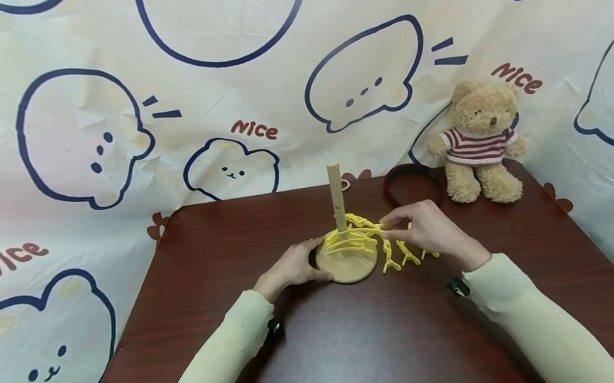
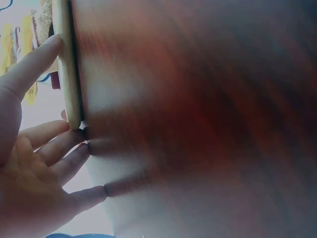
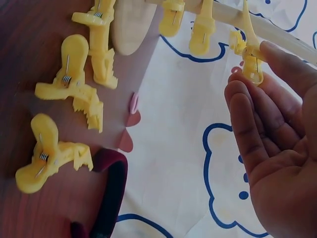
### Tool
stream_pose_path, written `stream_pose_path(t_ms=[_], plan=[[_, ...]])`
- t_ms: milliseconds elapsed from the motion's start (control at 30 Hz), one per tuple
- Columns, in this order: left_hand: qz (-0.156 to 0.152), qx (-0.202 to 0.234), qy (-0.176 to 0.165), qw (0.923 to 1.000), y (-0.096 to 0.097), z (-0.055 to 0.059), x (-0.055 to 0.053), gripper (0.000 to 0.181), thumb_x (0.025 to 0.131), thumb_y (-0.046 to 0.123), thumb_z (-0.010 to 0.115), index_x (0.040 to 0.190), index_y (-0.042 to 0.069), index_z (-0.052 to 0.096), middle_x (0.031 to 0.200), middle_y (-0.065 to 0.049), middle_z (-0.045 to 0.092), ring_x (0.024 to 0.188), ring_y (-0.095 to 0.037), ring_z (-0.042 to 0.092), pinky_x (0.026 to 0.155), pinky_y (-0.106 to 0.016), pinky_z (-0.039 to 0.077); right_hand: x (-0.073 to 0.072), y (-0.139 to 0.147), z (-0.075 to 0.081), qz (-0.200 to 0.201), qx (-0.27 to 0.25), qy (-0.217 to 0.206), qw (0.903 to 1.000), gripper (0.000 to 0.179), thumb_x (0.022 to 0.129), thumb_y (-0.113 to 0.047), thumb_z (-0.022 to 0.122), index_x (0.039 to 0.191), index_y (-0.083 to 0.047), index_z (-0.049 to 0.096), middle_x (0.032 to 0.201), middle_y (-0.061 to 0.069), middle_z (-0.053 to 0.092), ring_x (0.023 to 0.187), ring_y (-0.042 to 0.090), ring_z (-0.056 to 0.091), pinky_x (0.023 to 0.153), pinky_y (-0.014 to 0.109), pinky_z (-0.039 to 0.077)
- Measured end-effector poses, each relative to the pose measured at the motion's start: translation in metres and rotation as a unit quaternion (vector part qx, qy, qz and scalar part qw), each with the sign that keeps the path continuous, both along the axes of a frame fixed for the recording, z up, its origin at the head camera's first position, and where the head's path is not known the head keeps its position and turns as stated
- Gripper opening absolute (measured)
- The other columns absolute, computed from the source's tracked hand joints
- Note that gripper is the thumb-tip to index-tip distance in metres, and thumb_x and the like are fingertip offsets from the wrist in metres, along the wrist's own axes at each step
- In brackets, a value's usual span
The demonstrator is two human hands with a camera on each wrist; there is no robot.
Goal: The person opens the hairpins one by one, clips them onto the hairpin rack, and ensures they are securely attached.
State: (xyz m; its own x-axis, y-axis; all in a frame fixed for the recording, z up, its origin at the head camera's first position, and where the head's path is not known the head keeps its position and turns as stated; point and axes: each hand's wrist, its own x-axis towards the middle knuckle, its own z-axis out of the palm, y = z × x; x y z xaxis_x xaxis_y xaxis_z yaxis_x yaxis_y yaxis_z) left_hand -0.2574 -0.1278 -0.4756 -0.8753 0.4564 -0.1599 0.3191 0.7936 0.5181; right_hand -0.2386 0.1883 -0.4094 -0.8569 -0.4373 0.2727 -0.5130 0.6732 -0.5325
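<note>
Sleeves (image 1: pixel 220 356) | left hand (image 1: pixel 295 265) gripping wooden base (image 1: pixel 350 269) | right hand (image 1: pixel 426 226) pinching yellow clip (image 3: pixel 250 40) | brown tabletop (image 1: pixel 347 345) | cartoon-printed backdrop (image 1: pixel 272 88)

I count at least 6 yellow plastic spring clips (image 3: pixel 78 89); overlap hides the exact total. I also see 1 round pale wooden base (image 1: pixel 350 270), 1 upright wooden post (image 1: pixel 337 195), 1 dark red curved band (image 3: pixel 117 178), 1 tan plush bear (image 1: pixel 477 150), 1 reddish-brown worktop (image 1: pixel 347 345), 2 pale sleeves (image 1: pixel 217 350) and 2 bare hands: 1 left hand (image 1: pixel 294 264), 1 right hand (image 1: pixel 429 227).
</note>
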Motion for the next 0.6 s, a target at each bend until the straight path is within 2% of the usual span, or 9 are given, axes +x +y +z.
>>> stream_pose_path(t_ms=[300,600], plan=[[-0.003,0.0,0.002,1.0,0.0,0.003,0.002,0.094,0.077,0.043,0.085,0.153,0.01,0.041,0.152,-0.012,0.049,0.141,-0.03,0.047,0.115,-0.044,0.04,-0.005,-0.013,-0.001,0.011,-0.001,0.002,0.9999,0.022,0.085,-0.031,0.08,0.103,-0.018,0.08,0.088,-0.009,0.077,0.078,0.005,0.068,0.069,0.027,0.055],[-0.003,0.004,-0.002,1.0,0.0,0.002,0.002,0.094,0.077,0.043,0.085,0.152,0.009,0.041,0.151,-0.012,0.05,0.14,-0.029,0.048,0.115,-0.044,0.041,-0.009,-0.019,-0.003,0.017,-0.001,-0.001,0.9998,0.022,0.085,-0.03,0.08,0.103,-0.017,0.08,0.088,-0.008,0.077,0.078,0.005,0.067,0.068,0.027,0.052]])
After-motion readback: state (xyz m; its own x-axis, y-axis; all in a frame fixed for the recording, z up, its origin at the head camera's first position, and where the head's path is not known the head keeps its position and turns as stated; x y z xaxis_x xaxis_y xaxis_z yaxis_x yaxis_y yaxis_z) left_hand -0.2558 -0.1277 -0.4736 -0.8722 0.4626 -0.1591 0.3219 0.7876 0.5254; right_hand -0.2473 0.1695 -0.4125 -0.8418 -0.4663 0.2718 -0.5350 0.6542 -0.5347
